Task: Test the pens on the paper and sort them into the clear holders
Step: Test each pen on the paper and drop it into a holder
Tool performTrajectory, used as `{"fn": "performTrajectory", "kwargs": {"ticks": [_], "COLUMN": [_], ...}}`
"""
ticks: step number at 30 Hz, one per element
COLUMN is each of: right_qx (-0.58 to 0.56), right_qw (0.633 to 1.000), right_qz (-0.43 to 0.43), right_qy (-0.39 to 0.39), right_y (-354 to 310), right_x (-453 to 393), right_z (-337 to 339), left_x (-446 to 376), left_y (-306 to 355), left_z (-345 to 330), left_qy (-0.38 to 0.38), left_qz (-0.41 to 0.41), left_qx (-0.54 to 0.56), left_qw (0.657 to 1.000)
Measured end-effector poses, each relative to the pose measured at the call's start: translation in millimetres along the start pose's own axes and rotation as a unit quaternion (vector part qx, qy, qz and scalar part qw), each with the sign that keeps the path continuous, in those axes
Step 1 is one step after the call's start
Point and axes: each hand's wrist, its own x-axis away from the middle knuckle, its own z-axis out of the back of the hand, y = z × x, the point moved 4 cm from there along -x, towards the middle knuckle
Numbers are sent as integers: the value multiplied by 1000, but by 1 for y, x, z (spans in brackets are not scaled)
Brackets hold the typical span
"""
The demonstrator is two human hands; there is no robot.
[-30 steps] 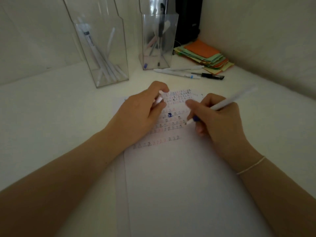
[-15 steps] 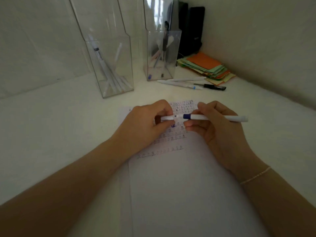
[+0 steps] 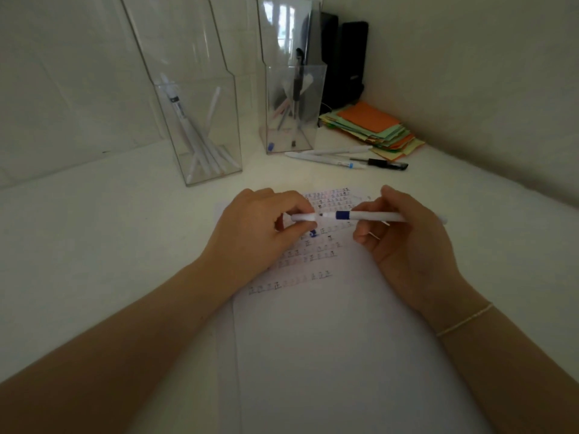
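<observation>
My right hand (image 3: 404, 242) grips a white pen with a blue band (image 3: 372, 216), held level above the paper (image 3: 329, 339). My left hand (image 3: 260, 233) pinches the white cap (image 3: 302, 217), whose open end meets the pen's tip. The paper carries rows of small test marks and one blue scribble (image 3: 312, 234). Two clear holders stand at the back: the left holder (image 3: 200, 120) has several white pens, the right holder (image 3: 294, 104) has a black pen and others. Three loose pens (image 3: 338, 159) lie on the desk past the paper.
A pile of orange, green and yellow note papers (image 3: 372, 130) sits in the back right corner. Dark objects (image 3: 344, 57) stand behind the right holder. Walls close in at the back and right of the white desk (image 3: 94, 230).
The pen left the paper, where its tip was writing, and turned level. My left hand brought the cap up to its tip. The view tilted down a little.
</observation>
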Motion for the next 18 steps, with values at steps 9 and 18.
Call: {"fn": "performTrajectory", "kwargs": {"ticks": [9, 18], "right_qx": [127, 256], "right_qw": [989, 957], "right_qz": [12, 130], "right_qy": [-74, -49], "right_y": [1, 0], "right_x": [1, 8], "right_z": [-6, -9], "left_x": [-1, 1], "left_y": [1, 19], "left_z": [-3, 2], "left_qy": [-38, -30], "left_qz": [-26, 137], "left_qx": [27, 152], "left_qw": [999, 978]}}
